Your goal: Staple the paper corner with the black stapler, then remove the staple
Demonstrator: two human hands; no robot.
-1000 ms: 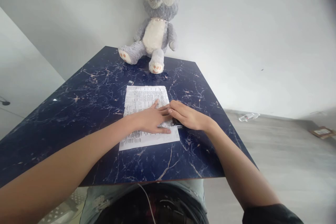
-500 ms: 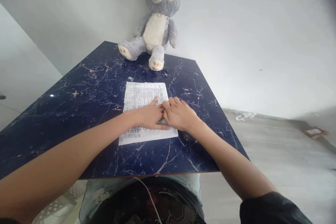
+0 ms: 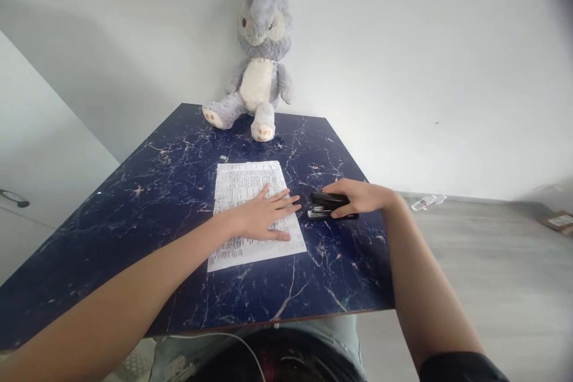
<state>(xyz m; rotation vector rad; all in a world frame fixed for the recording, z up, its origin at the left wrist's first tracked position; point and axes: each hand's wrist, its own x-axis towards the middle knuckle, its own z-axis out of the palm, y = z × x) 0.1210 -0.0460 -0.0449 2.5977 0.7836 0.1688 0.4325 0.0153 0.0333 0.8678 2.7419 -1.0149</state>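
Note:
Printed paper [image 3: 244, 179] lies on the dark blue marbled table [image 3: 174, 209]; whether it is one sheet or a stack I cannot tell. My left hand [image 3: 262, 215] rests flat on it with the fingers spread, the tips reaching past the paper's right edge. To the right of the paper, my right hand [image 3: 358, 196] is closed around a black stapler [image 3: 329, 200]. The stapler's jaw end points left toward the paper, a small gap away from it and from my left fingertips.
A grey plush rabbit [image 3: 257, 83] sits at the table's far edge against the white wall [image 3: 403, 71]. A white cable [image 3: 242, 340] runs across my lap. On the floor to the right are a clear plastic item [image 3: 428, 202] and a brown box [image 3: 561, 221].
My right hand has left my left hand and the paper's right side, moved right, and now grips the stapler. My left hand stays on the paper. The view has tilted up a little.

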